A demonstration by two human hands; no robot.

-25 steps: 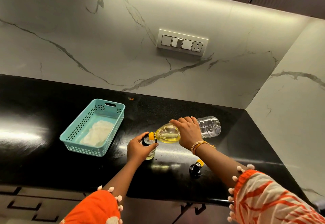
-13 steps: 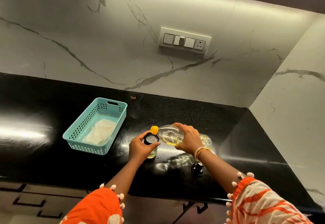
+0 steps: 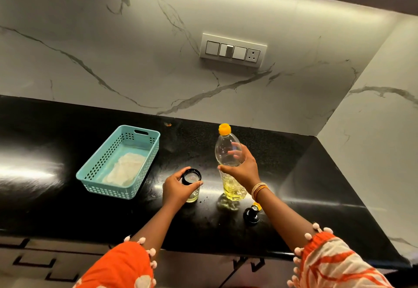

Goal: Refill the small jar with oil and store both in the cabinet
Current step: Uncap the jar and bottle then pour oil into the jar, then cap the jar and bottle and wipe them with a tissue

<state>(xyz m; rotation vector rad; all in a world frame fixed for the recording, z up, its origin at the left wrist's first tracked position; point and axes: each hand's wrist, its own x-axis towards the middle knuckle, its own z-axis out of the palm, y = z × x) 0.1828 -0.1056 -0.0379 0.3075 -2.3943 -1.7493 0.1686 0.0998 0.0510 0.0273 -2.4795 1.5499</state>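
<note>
Apparently pouring is over: right hand grips the upright oil bottle right of the small jar, which left hand grips. Next, capping with the near-right black lid.

Bare black counter opens left of my teal plastic basket; a black round lid blocks the near right.
</note>
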